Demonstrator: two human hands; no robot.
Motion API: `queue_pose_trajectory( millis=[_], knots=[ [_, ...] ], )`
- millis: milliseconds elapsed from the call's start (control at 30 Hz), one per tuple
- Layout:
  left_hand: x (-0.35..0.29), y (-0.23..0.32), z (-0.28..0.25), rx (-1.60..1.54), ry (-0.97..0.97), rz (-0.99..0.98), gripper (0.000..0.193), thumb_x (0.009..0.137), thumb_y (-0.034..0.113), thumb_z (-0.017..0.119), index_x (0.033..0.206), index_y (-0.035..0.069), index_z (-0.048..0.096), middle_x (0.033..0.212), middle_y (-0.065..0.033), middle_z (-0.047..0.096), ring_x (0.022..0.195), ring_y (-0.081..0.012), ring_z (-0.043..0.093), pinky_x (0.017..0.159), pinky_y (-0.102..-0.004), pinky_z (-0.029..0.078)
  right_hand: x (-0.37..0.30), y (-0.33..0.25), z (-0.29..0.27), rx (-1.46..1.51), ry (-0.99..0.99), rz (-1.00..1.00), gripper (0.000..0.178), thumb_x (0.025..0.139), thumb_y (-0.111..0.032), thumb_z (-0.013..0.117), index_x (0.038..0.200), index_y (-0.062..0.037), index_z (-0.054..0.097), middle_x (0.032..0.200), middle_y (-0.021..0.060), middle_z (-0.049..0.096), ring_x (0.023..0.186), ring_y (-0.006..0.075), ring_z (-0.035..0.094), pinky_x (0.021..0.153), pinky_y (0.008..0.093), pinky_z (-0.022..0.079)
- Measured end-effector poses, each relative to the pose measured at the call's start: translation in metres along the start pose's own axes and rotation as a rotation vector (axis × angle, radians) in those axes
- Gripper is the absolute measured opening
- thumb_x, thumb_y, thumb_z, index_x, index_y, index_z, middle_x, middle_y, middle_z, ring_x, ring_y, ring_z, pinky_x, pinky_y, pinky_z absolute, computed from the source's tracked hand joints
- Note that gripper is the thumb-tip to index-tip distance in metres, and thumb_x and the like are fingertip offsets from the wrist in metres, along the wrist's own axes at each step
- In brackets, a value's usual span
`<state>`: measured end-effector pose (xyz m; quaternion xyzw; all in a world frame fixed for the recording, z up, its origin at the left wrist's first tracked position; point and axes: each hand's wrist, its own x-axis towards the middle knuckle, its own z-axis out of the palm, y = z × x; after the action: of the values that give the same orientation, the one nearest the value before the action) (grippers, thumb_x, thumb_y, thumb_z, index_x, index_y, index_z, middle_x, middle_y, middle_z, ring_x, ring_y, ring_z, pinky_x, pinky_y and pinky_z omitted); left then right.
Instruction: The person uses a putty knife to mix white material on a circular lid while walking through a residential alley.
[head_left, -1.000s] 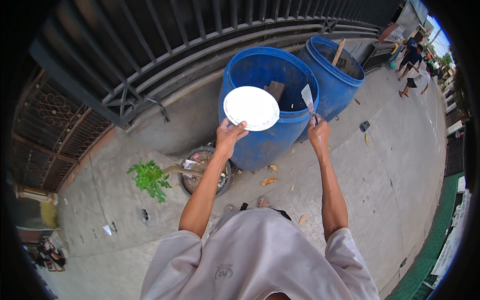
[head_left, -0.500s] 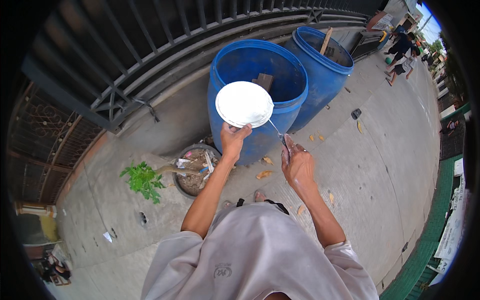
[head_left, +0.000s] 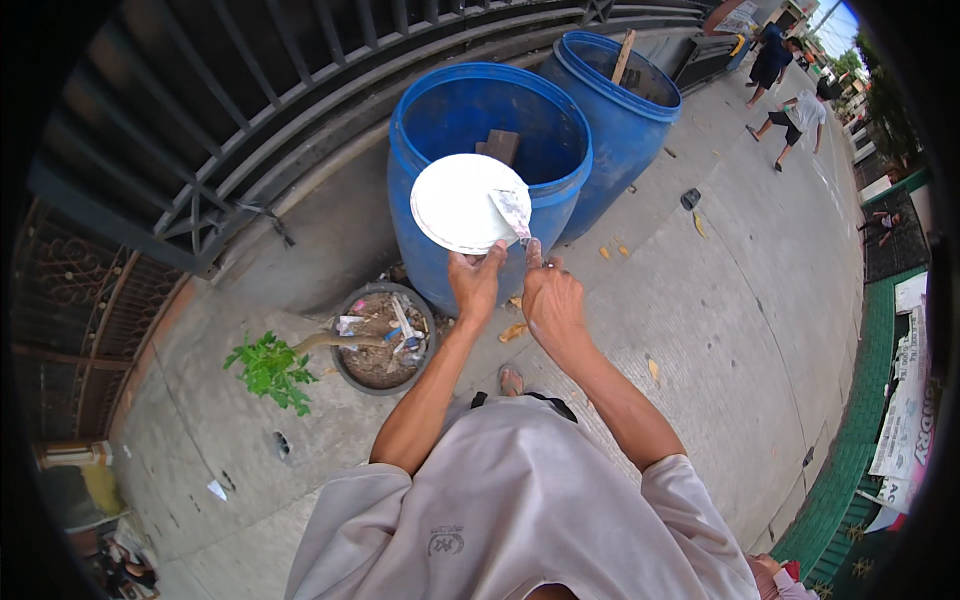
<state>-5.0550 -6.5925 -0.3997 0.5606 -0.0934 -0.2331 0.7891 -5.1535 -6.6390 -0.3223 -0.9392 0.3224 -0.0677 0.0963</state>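
A round white lid (head_left: 450, 205) rests in my left hand (head_left: 474, 287), gripped by its near edge. White paste seems to coat it, though bright light hides the detail. My right hand (head_left: 555, 305) is closed round the handle of a putty knife (head_left: 512, 212), mostly covered by the fingers. The knife's blade, smeared with white, lies over the right part of the lid. Both hands are held in front of an open blue drum (head_left: 425, 225). A brown block (head_left: 499, 147) shows at the drum's opening.
A second blue drum (head_left: 625, 140) with a wooden stick (head_left: 624, 57) stands behind to the right. Left of my arm sits a pot (head_left: 345, 372) of soil and litter with a leafy plant (head_left: 270, 370). A dark gate (head_left: 200, 200) runs behind. Two people (head_left: 798, 118) are far right.
The putty knife has come from beside the lid's right edge onto its face, and my right hand has moved nearer my left. The people in the distance have shifted position.
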Motion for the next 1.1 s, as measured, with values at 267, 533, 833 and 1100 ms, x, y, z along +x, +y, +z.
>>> queue_pose_trajectory(
  millis=[267, 533, 833, 1100],
  knots=[
    [0.007, 0.018, -0.003, -0.052, -0.025, 0.012, 0.039, 0.082, 0.004, 0.066, 0.112, -0.004, 0.042, 0.091, -0.0108, 0.062, 0.075, -0.0110, 0.060, 0.063, -0.0227, 0.050, 0.045, 0.006, 0.023, 0.054, 0.150, -0.123, 0.040, 0.085, -0.013, 0.046, 0.121, 0.0042, 0.051, 0.086, 0.0280, 0.060, 0.066, 0.0384, 0.063, 0.057, 0.0429, 0.050],
    [0.013, 0.023, -0.013, 0.035, -0.010, -0.042, 0.041, 0.080, 0.005, 0.068, 0.111, -0.003, 0.043, 0.089, -0.0094, 0.062, 0.072, -0.0105, 0.059, 0.062, -0.0219, 0.050, -0.004, 0.034, 0.002, 0.224, 0.261, -0.010, 0.034, 0.084, -0.012, 0.057, 0.117, -0.0030, 0.057, 0.074, 0.0227, 0.061, 0.062, 0.0367, 0.061, 0.056, 0.0436, 0.048],
    [0.011, 0.019, -0.005, 0.049, 0.010, -0.059, 0.045, 0.082, 0.008, 0.067, 0.116, -0.003, 0.039, 0.092, -0.0100, 0.061, 0.073, -0.0105, 0.058, 0.063, -0.0228, 0.050, -0.002, 0.034, 0.008, 0.115, 0.138, 0.107, 0.037, 0.088, -0.019, 0.051, 0.124, -0.0093, 0.053, 0.077, 0.0210, 0.061, 0.065, 0.0360, 0.062, 0.057, 0.0445, 0.049],
    [0.015, 0.015, 0.000, 0.047, 0.027, 0.036, 0.055, 0.083, 0.010, 0.066, 0.125, -0.002, 0.032, 0.096, -0.0127, 0.060, 0.076, -0.0119, 0.059, 0.063, -0.0230, 0.051, 0.011, 0.033, 0.021, 0.095, 0.161, 0.116, 0.040, 0.089, -0.020, 0.050, 0.127, -0.0103, 0.050, 0.081, 0.0215, 0.061, 0.066, 0.0362, 0.062, 0.058, 0.0446, 0.050]
  ],
)
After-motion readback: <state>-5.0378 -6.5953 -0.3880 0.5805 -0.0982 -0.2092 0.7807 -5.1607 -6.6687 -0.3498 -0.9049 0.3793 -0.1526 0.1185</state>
